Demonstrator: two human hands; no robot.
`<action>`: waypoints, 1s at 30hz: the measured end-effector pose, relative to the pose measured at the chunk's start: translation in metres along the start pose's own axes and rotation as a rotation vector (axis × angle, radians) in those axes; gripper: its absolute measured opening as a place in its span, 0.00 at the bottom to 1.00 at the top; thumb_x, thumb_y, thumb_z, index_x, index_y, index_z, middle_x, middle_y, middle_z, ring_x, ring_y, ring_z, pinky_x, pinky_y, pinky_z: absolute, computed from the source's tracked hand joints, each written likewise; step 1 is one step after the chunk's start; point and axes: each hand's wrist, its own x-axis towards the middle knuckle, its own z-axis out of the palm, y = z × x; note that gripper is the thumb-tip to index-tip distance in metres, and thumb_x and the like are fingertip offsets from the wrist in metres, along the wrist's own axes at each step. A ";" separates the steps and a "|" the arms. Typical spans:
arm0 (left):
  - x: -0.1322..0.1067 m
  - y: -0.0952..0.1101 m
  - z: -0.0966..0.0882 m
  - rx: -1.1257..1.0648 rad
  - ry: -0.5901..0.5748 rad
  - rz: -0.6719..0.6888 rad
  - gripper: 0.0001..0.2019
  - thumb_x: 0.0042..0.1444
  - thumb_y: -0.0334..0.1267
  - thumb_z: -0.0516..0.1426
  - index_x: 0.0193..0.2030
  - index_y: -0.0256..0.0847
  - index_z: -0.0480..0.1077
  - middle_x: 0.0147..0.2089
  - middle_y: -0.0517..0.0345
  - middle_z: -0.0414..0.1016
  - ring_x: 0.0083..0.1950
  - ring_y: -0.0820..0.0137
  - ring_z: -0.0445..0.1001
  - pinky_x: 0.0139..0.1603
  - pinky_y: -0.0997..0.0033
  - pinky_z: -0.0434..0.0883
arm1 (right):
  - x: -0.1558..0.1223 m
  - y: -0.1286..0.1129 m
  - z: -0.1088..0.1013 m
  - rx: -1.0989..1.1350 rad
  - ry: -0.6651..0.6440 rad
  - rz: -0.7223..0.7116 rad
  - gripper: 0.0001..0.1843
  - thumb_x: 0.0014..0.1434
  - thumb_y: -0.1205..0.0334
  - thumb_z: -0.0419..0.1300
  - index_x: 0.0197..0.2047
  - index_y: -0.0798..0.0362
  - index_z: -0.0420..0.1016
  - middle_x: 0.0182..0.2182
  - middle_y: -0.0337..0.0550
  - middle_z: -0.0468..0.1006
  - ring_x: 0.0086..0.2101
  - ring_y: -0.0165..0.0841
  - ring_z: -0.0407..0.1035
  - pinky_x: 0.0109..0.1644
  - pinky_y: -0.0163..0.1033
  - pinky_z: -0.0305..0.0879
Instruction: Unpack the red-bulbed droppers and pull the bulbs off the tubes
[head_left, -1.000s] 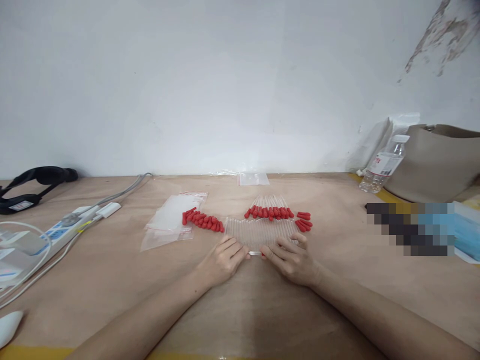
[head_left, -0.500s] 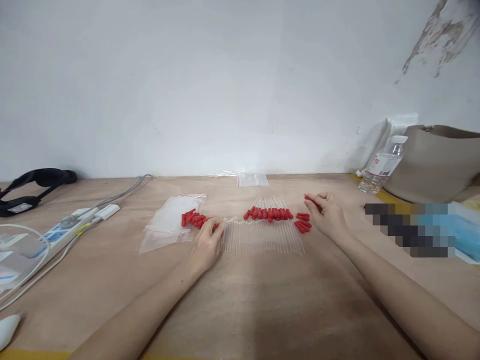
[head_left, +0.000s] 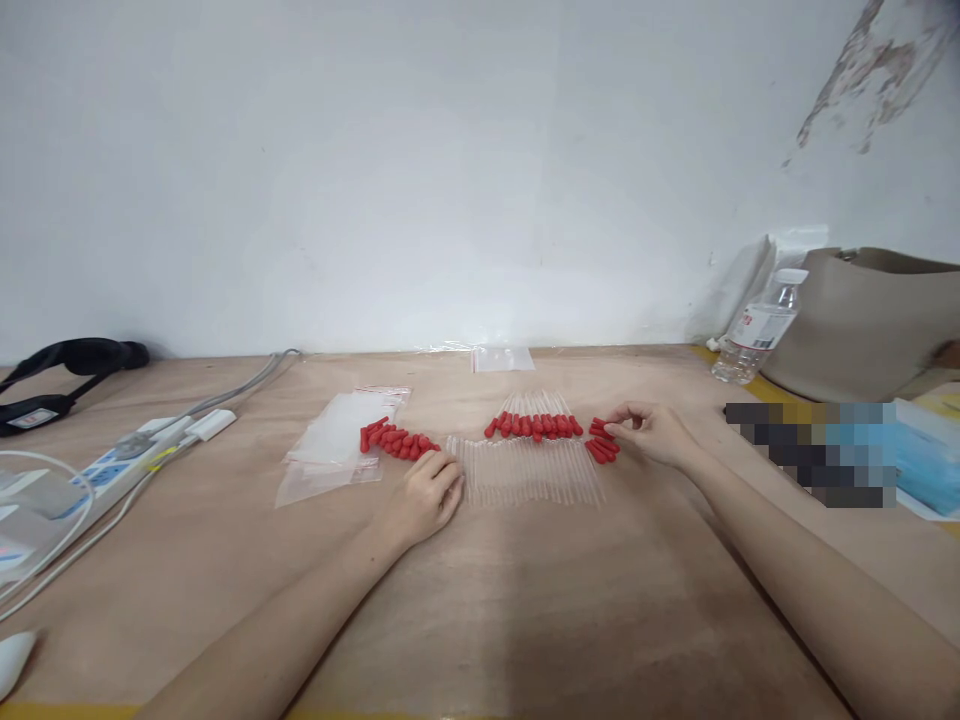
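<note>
A row of clear glass tubes (head_left: 532, 472) lies flat on the wooden table (head_left: 525, 610). My left hand (head_left: 426, 495) rests at the row's left end, fingers curled against the tubes. Red rubber caps lie in a left pile (head_left: 396, 441) beside it. Behind the row sit several tubes fitted with red caps (head_left: 534, 425). My right hand (head_left: 651, 432) is pinched on a red cap at the small right pile (head_left: 604, 443).
Empty clear zip bags (head_left: 337, 443) lie left of the caps, and another small bag (head_left: 502, 358) by the wall. A power strip with cables (head_left: 127, 450) is far left. A water bottle (head_left: 759, 328) and a beige bag (head_left: 870, 322) stand at the right.
Both hands left the near edge of the tube row. The left went to the row's left end; the right reached out past the right cap pile, then came back onto it.
</note>
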 end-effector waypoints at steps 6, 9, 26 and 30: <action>0.001 0.005 -0.009 -0.029 -0.125 -0.046 0.10 0.55 0.39 0.53 0.40 0.36 0.68 0.41 0.49 0.68 0.42 0.65 0.66 0.43 0.63 0.67 | -0.003 -0.005 -0.001 -0.039 -0.057 -0.023 0.16 0.46 0.49 0.58 0.30 0.52 0.77 0.23 0.38 0.73 0.21 0.26 0.56 0.26 0.34 0.53; 0.003 0.005 -0.016 0.021 -0.178 -0.048 0.14 0.55 0.44 0.53 0.43 0.36 0.68 0.43 0.48 0.68 0.44 0.62 0.65 0.43 0.60 0.65 | -0.002 -0.004 -0.003 -0.042 -0.002 0.053 0.21 0.48 0.45 0.55 0.31 0.54 0.77 0.18 0.38 0.70 0.19 0.26 0.56 0.24 0.34 0.51; -0.002 -0.002 -0.019 0.035 -0.178 0.023 0.14 0.57 0.42 0.51 0.48 0.41 0.68 0.47 0.49 0.69 0.55 0.59 0.62 0.53 0.52 0.57 | 0.052 -0.049 0.030 -0.219 -0.109 0.332 0.13 0.37 0.51 0.63 0.17 0.53 0.72 0.12 0.40 0.68 0.20 0.32 0.66 0.25 0.35 0.57; -0.002 -0.001 -0.020 0.022 -0.199 0.018 0.13 0.58 0.39 0.50 0.47 0.41 0.68 0.47 0.49 0.69 0.55 0.60 0.61 0.54 0.52 0.56 | 0.057 -0.053 0.035 -0.194 -0.110 0.312 0.12 0.37 0.54 0.64 0.16 0.55 0.71 0.10 0.40 0.65 0.18 0.33 0.65 0.23 0.36 0.57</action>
